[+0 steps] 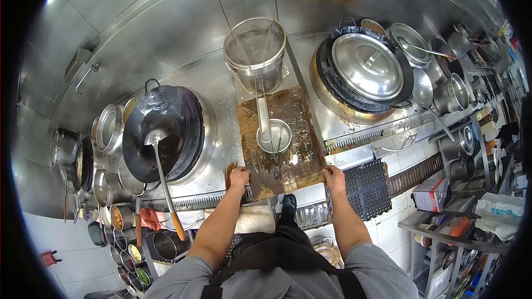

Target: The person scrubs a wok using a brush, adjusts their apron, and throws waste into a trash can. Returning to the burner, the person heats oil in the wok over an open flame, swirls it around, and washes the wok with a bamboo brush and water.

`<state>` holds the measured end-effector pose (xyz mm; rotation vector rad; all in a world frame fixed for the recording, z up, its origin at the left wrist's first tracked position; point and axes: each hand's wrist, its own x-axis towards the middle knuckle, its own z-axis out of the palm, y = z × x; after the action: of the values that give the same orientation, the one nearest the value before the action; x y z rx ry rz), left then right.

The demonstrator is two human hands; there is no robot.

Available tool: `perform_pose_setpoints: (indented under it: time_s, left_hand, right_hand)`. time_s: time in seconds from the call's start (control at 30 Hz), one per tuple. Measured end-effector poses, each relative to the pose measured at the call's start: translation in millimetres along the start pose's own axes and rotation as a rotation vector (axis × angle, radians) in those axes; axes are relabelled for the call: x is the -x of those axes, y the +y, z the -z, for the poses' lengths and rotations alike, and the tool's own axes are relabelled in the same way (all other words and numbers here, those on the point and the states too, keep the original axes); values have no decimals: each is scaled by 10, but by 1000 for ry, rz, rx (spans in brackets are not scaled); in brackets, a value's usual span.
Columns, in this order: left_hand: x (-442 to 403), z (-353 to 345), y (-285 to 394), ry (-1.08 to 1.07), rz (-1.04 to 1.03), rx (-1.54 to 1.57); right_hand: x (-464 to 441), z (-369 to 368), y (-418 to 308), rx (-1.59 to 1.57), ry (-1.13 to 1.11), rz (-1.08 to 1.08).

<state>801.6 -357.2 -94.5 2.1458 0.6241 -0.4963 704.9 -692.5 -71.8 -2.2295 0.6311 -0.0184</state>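
Observation:
A worn, wet-looking wooden board (pixel 299 171) lies in front of me between two wok burners. My left hand (pixel 239 178) is closed on its near left corner, beside some brown bristles (pixel 229 174). At the near right corner, my right hand (pixel 333 179) is closed on the edge. A small round metal bowl or ladle cup (pixel 283 136) rests on the board. Behind it stands a metal pot (pixel 270 80) with a wire strainer (pixel 256 19) in its mouth. The strainer's long pale handle (pixel 262 113) reaches over the board to the small cup.
On the left, a black wok (pixel 138 158) holds a ladle (pixel 163 188) with a wooden handle. A lidded wok (pixel 368 66) sits on the right burner, near a skimmer (pixel 423 88). Ingredient tins (pixel 123 238) stand lower left; a black mat (pixel 367 191) lies lower right.

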Motion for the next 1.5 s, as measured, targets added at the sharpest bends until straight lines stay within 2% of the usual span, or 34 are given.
perform_pose_setpoints:
  time_s: [0.07,0.13,0.3,0.37,0.57,0.63,0.67,0.7,0.77,0.83,0.9,0.93,1.0,1.07,1.13,1.23,1.33,1.43,1.47,1.5]
  left_hand:
    - [42,7,38,27,1,14]
    - [84,23,77,47,14,82]
    - [-22,-51,28,92,1,5]
    - [-82,-110,-76,123,-23,-43]
    - [-63,-102,-40,153,-26,-64]
    - [-35,-52,30,115,-63,-213]
    - [-79,33,85,42,-193,-468]
    - [-91,49,151,44,-191,-464]
    - [120,146,547,241,-239,-471]
    - [180,123,822,238,-527,-226]
    - [106,20,1084,-71,-324,62]
    - [85,12,1190,-70,-325,64]
    - [64,22,1378,-147,-117,136]
    - [-24,22,1397,-170,-130,131]
    - [-248,-5,1276,-215,-178,109]
    - [-165,191,1299,-134,-207,238]
    - [-210,430,1176,-82,-249,315]
    - [-154,777,1105,-36,-264,352]
    - [-118,901,1109,-24,-275,374]
    - [-82,1023,1112,-14,-277,373]
  right_hand:
    - [-55,-84,27,-274,-71,-260]
    - [-45,-103,22,-300,-64,-260]
    - [-62,-86,-51,-281,-17,-226]
    - [-82,-142,10,-219,61,-101]
    - [-88,-182,91,-247,44,-99]
    - [-92,-211,160,-343,7,-156]
    - [-92,-219,197,-438,-28,-214]
    - [-88,-236,231,-435,-30,-210]
    - [-102,-324,362,-399,14,-119]
    - [-65,-260,174,-401,-5,-124]
    - [-40,-249,71,-402,-21,-134]
    - [-45,-261,61,-451,-28,-165]
    - [-62,-249,12,-497,-29,-189]
    - [-21,-196,-121,-578,-19,-65]
    - [80,-126,-341,-545,-49,-72]
    - [256,-228,-548,-396,-36,15]
    - [474,-264,-855,-486,-139,-96]
    - [583,-499,-841,-499,-123,9]
    - [651,-485,-954,-782,-227,-158]
    - [676,-531,-975,-787,-234,-153]
